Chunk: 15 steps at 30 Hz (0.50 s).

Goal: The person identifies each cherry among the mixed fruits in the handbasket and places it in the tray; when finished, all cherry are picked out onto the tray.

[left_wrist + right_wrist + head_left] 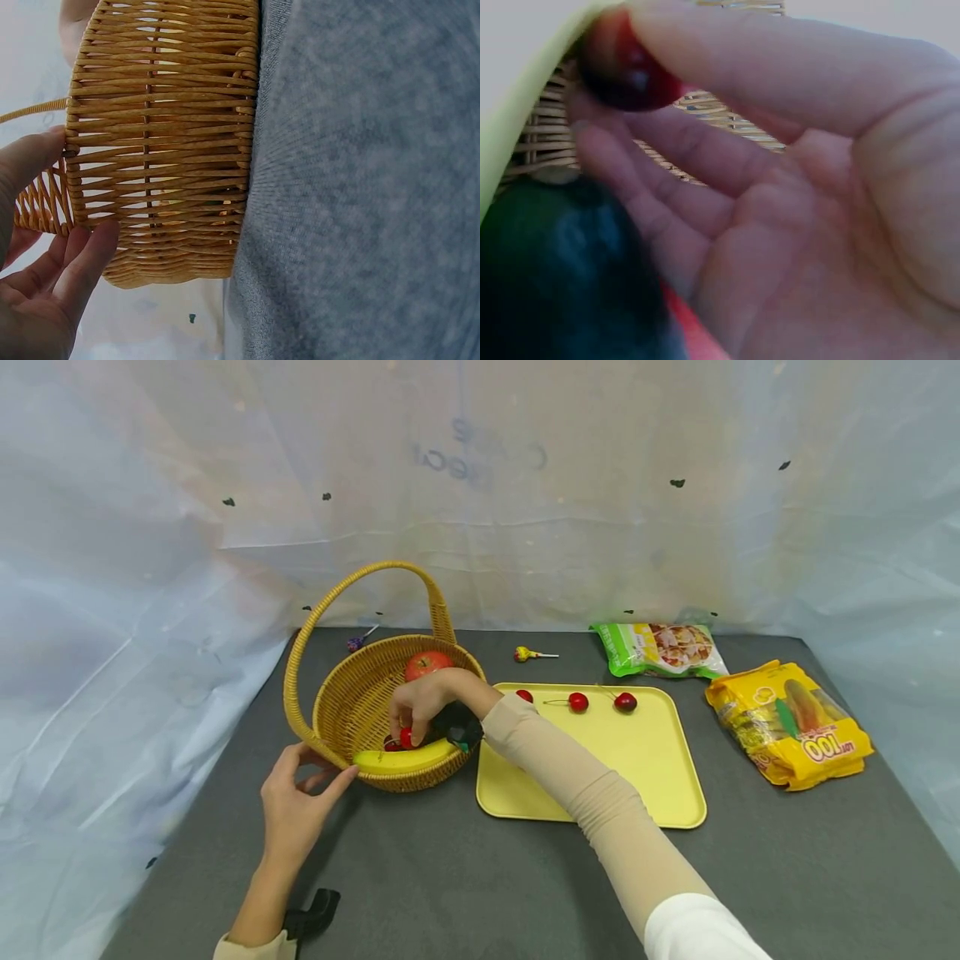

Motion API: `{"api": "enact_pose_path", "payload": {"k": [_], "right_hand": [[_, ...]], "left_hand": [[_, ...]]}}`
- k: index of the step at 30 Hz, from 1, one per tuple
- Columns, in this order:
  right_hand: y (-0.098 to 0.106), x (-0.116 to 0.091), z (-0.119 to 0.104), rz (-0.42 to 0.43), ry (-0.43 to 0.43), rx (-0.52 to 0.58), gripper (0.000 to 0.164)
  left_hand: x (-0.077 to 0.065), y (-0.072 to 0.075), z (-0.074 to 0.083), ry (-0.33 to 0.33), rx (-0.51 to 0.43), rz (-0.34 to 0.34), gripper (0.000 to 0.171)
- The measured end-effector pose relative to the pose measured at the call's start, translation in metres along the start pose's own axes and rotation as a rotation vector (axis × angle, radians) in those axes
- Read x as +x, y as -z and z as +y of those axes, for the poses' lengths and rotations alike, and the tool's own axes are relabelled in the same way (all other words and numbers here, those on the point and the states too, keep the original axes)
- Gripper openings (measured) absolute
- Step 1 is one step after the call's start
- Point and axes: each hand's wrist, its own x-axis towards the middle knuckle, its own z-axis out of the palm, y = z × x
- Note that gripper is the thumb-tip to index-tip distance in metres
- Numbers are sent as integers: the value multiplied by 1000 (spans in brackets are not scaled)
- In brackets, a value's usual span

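My left hand (pixel 294 806) grips the near left rim of a wicker basket (pixel 352 685), thumb on one side and fingers against the weave in the left wrist view. Inside the basket, my right hand (pixel 426 700) pinches a red cherry (pixel 626 64) between thumb and fingers. Another dark cherry (pixel 391 743) lies right beside it. A banana (pixel 401 760) rests along the near inner wall, and a red apple (pixel 427 663) sits at the back. The dark green fruit (pixel 562 262) next to my right fingers is partly hidden in the head view.
Right of the basket, a yellow tray (pixel 622 760) carries several cherries, including one cherry (pixel 578 702) with its stem. Behind lie a yellow lollipop (pixel 525 653) and a purple lollipop (pixel 357 642). A green snack bag (pixel 660 649) and a yellow bag (pixel 791 724) lie at the right.
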Motion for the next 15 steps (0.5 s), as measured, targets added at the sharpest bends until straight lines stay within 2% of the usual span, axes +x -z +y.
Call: {"api": "enact_pose_path", "payload": {"k": [2, 6, 11, 15], "right_hand": [[0, -6, -1, 49, 38, 45, 27], [2, -36, 1, 232, 165, 111, 28], [-9, -99, 20, 436, 288, 138, 28], [-36, -153, 50, 564, 263, 202, 26]], "left_hand": [[0, 0, 0, 3, -2, 0, 48], [0, -1, -1, 13, -10, -7, 48], [1, -1, 0, 33, -37, -9, 48], [0, 0, 0, 57, -45, -8, 48]]}}
